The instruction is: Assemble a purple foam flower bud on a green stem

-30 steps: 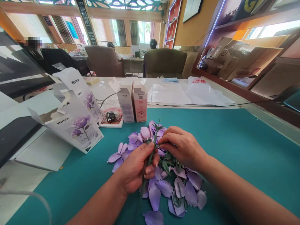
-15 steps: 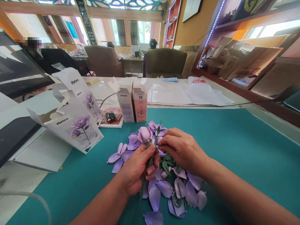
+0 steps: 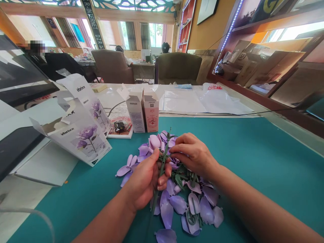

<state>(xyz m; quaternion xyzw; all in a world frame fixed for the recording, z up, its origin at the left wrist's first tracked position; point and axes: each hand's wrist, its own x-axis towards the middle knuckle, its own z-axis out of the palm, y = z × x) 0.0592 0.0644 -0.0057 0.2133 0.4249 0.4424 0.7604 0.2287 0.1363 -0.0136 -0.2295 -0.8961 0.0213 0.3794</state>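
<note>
My left hand (image 3: 149, 182) is wrapped round a green plastic flower stem (image 3: 164, 153), which slants up and away from me. A pale pink-purple bud (image 3: 154, 141) shows just beyond my left thumb; whether it is joined to the stem I cannot tell. With thumb and fingertips together, my right hand (image 3: 193, 153) pinches a thin green side piece of the stem, partly hidden by the fingers. Below and around both hands lies a pile of loose purple petals (image 3: 167, 212), mixed with green leaf and stem parts (image 3: 179, 180).
White boxes (image 3: 83, 135) printed with a purple rose stand open at the left. Two small cartons (image 3: 151, 114) stand behind the pile, beside a white-edged tray (image 3: 130, 135). A green mat (image 3: 265, 162) covers the table. People sit beyond, near large chairs (image 3: 177, 67).
The stem has shifted slightly left and turned in my left hand, whose thumb has lifted away from it. My right hand has moved slightly with it, still pinching at its side.
</note>
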